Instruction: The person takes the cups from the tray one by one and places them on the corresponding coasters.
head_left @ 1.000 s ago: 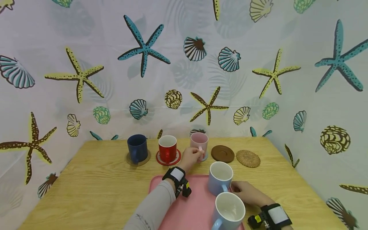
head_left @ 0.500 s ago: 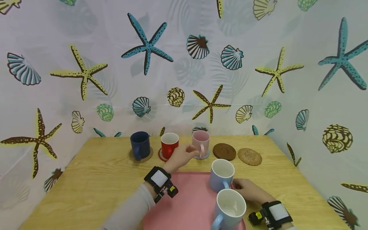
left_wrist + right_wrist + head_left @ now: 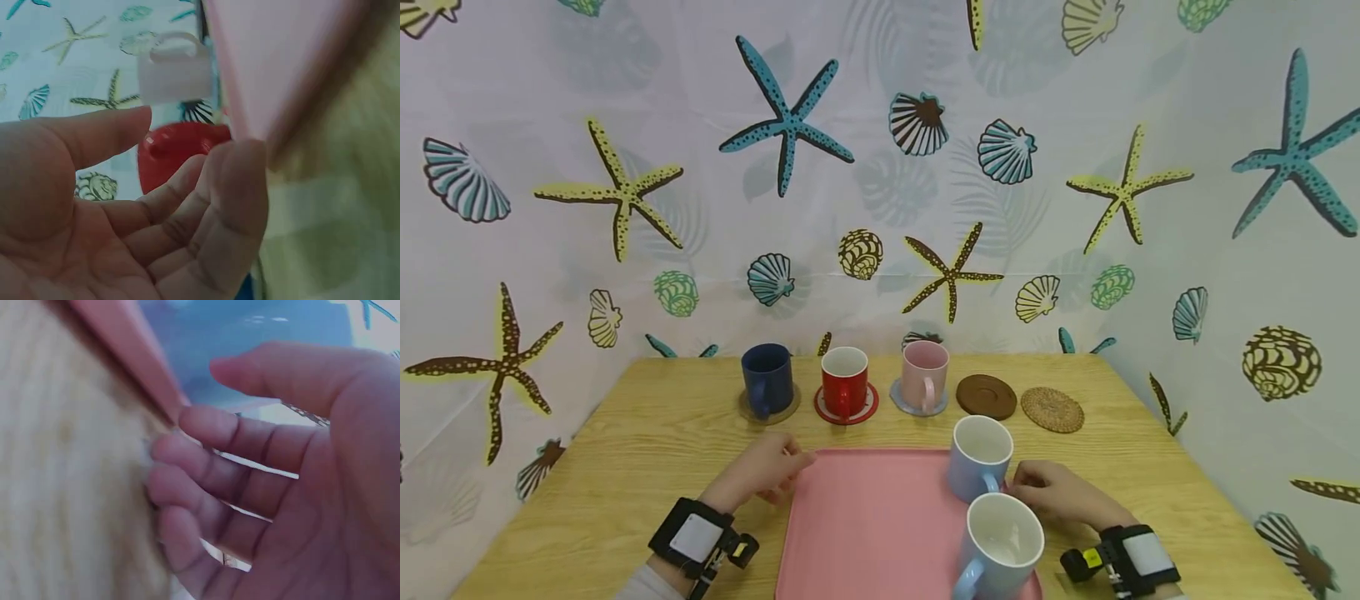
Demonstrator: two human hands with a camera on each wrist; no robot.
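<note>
A pink tray [image 3: 872, 525] lies on the table with two light blue mugs on its right side, a far mug [image 3: 967, 478] and a near mug [image 3: 1003, 575]. My left hand [image 3: 762, 468] is at the tray's far left corner, thumb apart from loosely bent fingers. In the left wrist view, fingertips [image 3: 240, 162] come right up to the tray's edge. At the right edge, beside the far mug, is my right hand [image 3: 1063, 493]. Its thumb [image 3: 244, 372] stands apart, while the bent fingers are low by the tray's rim [image 3: 147, 362].
Behind the tray stand a navy mug [image 3: 769, 379], a red mug [image 3: 844, 387] and a pink mug [image 3: 922, 379], each on a coaster. Right of them lie a brown coaster [image 3: 987, 396] and a woven coaster [image 3: 1052, 409]. A patterned cloth [image 3: 880, 192] hangs behind the table.
My left hand has let go of the pink mug's handle and moved left and nearer to the tray's left corner. The right hand stays by the tray's right edge.
</note>
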